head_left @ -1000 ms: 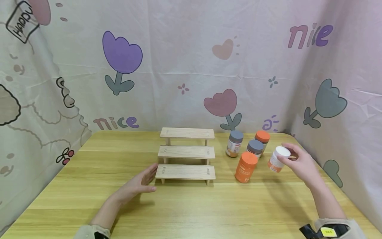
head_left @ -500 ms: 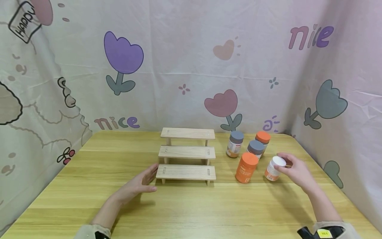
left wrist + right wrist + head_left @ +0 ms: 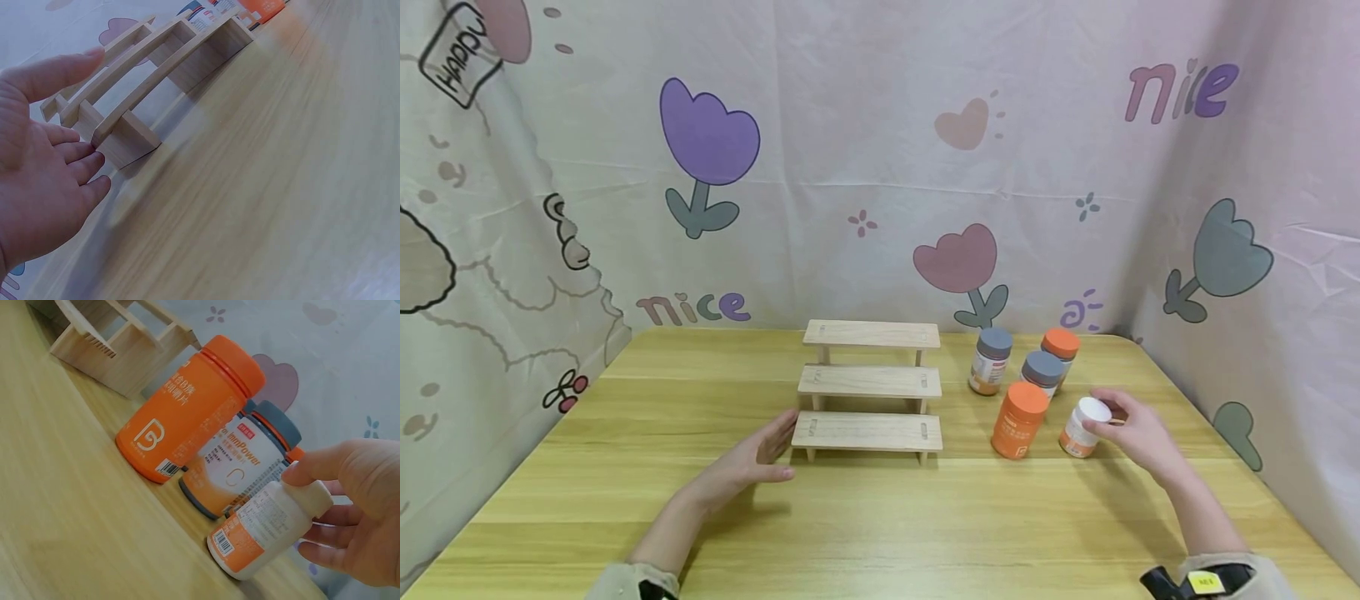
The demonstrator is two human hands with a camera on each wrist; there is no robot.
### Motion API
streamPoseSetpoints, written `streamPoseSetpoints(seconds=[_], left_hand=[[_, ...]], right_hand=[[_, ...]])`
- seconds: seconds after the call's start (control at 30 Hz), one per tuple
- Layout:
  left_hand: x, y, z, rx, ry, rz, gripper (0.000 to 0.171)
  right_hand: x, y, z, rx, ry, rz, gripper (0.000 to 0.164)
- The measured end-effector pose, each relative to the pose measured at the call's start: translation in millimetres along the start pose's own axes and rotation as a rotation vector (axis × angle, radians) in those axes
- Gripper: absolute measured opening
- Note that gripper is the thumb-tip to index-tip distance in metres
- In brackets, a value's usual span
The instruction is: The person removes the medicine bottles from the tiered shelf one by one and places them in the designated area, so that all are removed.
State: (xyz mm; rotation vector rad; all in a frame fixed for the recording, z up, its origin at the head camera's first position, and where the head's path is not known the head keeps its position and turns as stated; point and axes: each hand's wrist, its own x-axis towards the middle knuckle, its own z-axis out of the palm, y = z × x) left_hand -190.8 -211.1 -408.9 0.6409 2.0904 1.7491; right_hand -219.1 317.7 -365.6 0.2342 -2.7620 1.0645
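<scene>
Between thumb and fingers, my right hand (image 3: 1145, 432) grips a small white pill bottle (image 3: 259, 531) by its white cap. An orange and white label wraps the bottle's body, which stands at or just above the tabletop. My left hand (image 3: 747, 457) has its fingers extended at the left end of a three-step wooden shelf (image 3: 867, 432). In the left wrist view its fingertips (image 3: 97, 184) lie at the shelf's lower end, thumb held apart. An all-orange bottle (image 3: 1019, 421) stands left of the white one, nearest to it.
Behind the orange bottle are two grey-capped bottles (image 3: 990, 362) and an orange-capped bottle (image 3: 1061, 343), partly hidden. All stand on the wooden table (image 3: 880, 533), right of the shelf. A printed cloth (image 3: 850, 142) hangs behind the table.
My right hand has brought the white bottle toward the front and slightly left, down closer to the table, and it now stands more upright. My left hand and the shelf have stayed put.
</scene>
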Motion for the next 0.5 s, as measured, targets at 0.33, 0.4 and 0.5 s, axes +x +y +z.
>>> streamPoseSetpoints(seconds=[0.33,0.4,0.5], left_hand=[[-0.4,0.8,-1.3,-0.002,-0.008,0.015,0.085],[-2.2,3.5,-3.4,0.011,0.004,0.022,0.083],[-4.9,9.0,-8.1,0.057,0.052,0.034,0.078]], right_hand=[[0,-1,-2,-0.021,-0.054,-0.01,0.061],[2,-4,-4,-0.019,-0.067,-0.015,0.062],[6,-9,-8,0.001,-0.074,-0.049,0.062]])
